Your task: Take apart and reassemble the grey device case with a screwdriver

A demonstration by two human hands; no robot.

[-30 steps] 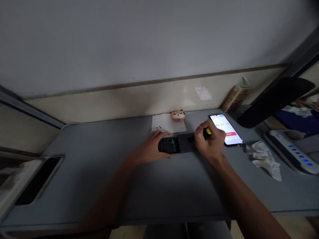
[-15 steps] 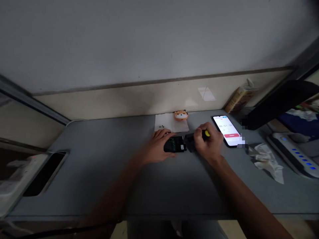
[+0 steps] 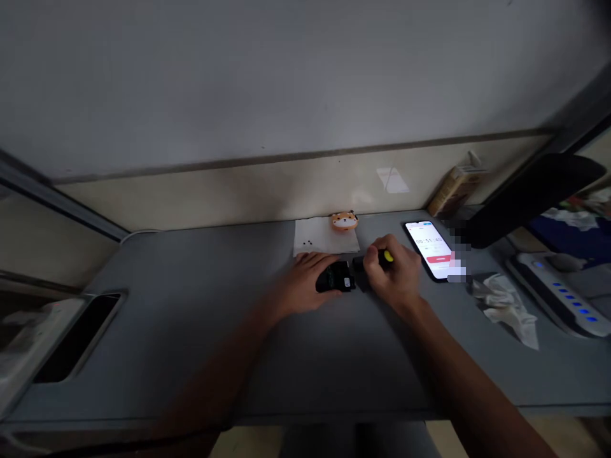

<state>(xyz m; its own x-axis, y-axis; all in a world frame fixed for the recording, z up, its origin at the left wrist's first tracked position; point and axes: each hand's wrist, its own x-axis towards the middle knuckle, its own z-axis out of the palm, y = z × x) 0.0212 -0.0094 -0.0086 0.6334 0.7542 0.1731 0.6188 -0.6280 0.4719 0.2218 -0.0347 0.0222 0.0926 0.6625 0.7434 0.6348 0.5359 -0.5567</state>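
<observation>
My left hand [image 3: 305,284] grips the left end of a small black electronic device [image 3: 337,277], which has a small white label and lies on the grey desk [image 3: 200,343]. A black casing piece [image 3: 359,273] abuts its right end, partly hidden by my right hand [image 3: 391,275]. That hand is shut on a screwdriver with a yellow-marked handle [image 3: 388,256], and the tip is hidden. Behind the hands lies a white paper napkin [image 3: 324,236] holding several tiny black screws [image 3: 307,242].
A small orange animal figure [image 3: 344,221] stands behind the napkin. To the right are a lit smartphone showing a timer [image 3: 428,250], crumpled tissue [image 3: 503,308] and a power strip with blue lights [image 3: 558,296]. A black monitor-like panel [image 3: 534,198] overhangs the right.
The device has turned and moved slightly right, so its green circuit board is less visible. The casing piece now sits closer against it, and my right hand has shifted left.
</observation>
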